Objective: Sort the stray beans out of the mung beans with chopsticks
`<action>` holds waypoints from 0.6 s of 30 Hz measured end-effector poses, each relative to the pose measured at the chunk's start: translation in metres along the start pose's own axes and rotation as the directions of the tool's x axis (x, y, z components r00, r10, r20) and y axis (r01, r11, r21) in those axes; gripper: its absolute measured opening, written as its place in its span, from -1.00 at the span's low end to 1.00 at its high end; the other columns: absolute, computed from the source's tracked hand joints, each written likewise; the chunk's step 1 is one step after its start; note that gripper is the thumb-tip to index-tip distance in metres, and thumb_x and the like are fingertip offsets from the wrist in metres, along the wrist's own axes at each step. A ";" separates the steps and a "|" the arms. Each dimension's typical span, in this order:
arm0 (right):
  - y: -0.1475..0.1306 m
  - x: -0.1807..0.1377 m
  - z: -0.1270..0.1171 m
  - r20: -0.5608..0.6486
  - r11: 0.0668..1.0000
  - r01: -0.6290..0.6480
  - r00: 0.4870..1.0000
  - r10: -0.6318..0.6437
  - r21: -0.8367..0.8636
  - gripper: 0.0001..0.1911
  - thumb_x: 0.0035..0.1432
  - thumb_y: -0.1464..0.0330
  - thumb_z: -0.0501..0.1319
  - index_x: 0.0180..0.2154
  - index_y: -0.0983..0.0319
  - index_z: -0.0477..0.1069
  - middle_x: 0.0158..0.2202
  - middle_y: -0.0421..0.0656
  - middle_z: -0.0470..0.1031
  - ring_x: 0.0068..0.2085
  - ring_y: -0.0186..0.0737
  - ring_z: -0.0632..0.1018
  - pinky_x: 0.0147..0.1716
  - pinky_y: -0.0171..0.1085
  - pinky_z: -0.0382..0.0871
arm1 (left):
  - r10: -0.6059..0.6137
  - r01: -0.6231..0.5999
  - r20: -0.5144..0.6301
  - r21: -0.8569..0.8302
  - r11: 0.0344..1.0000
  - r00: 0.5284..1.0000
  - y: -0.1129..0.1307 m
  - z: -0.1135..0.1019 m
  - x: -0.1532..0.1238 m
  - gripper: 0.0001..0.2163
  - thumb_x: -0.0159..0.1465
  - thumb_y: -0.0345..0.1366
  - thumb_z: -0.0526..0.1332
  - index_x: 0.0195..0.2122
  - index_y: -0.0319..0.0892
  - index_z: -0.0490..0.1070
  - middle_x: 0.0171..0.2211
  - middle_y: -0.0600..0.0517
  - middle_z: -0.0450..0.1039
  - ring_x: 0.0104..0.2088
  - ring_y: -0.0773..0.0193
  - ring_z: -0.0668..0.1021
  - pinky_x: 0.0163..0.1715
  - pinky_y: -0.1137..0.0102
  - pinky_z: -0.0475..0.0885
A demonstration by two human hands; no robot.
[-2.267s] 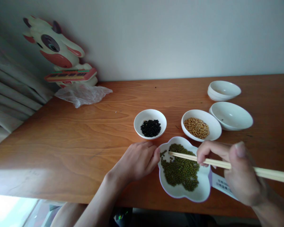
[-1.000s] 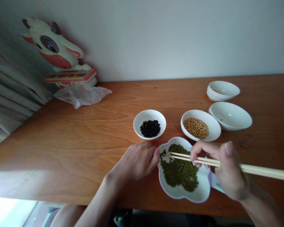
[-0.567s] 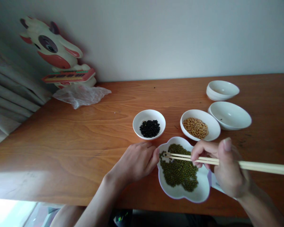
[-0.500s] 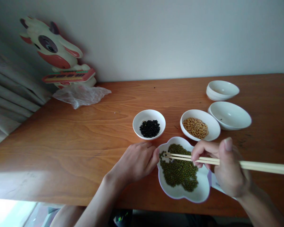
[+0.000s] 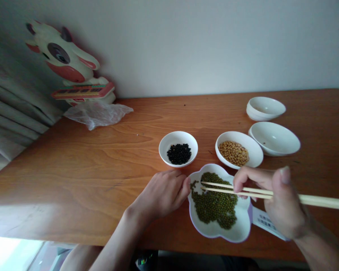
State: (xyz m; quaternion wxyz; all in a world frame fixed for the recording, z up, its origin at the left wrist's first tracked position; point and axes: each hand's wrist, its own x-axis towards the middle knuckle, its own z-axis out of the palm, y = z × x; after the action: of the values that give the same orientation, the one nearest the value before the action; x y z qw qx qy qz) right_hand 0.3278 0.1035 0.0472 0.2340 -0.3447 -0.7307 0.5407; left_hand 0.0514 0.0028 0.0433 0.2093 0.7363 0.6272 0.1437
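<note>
A white flower-shaped bowl [image 5: 243, 224] with a lilac rim holds green mung beans [image 5: 213, 206] near the table's front edge. My left hand [image 5: 165, 192] is closed at the bowl's left rim, its thumb against the edge; the other fingers are mostly hidden. Over the bowl's right side, my right hand [image 5: 284, 205] grips a pair of light wooden chopsticks [image 5: 322, 200]. Their tips lie slightly apart above the beans at the left, with no bean visible between them. Just behind stand a white bowl of black beans [image 5: 179, 154] and one of yellow soybeans [image 5: 233, 152].
Two more white bowls, one nearer [image 5: 282, 139] and one farther [image 5: 267, 107], stand at the back right. A labelled handle [image 5: 267, 223] sticks out from the flower-shaped bowl. At the back left sit a cow-shaped toy keyboard [image 5: 83, 92] and a clear plastic bag [image 5: 104, 114].
My right hand has drawn the chopsticks a little to the right, and their tips have parted slightly. More of the labelled handle shows. My left hand stays at the rim.
</note>
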 end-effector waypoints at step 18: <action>0.002 0.002 0.003 -0.024 0.999 -0.010 1.000 0.012 0.048 -0.04 0.35 -0.33 -0.38 -0.42 0.12 0.52 -0.53 -0.14 0.42 -0.49 -0.16 0.39 -0.48 -0.12 0.18 | -0.001 0.001 0.025 0.024 1.000 1.000 0.000 0.000 0.000 -0.55 0.64 -0.15 -0.11 -0.18 -0.18 0.53 -0.26 -0.09 0.64 -0.24 0.12 0.66 -0.13 0.26 0.53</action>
State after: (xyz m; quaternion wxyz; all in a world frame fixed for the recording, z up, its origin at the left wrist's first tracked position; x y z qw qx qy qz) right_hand 0.3250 0.1033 0.0442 0.2482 -0.3496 -0.7126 0.5553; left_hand 0.0512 0.0030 0.0435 0.2084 0.7401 0.6266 0.1271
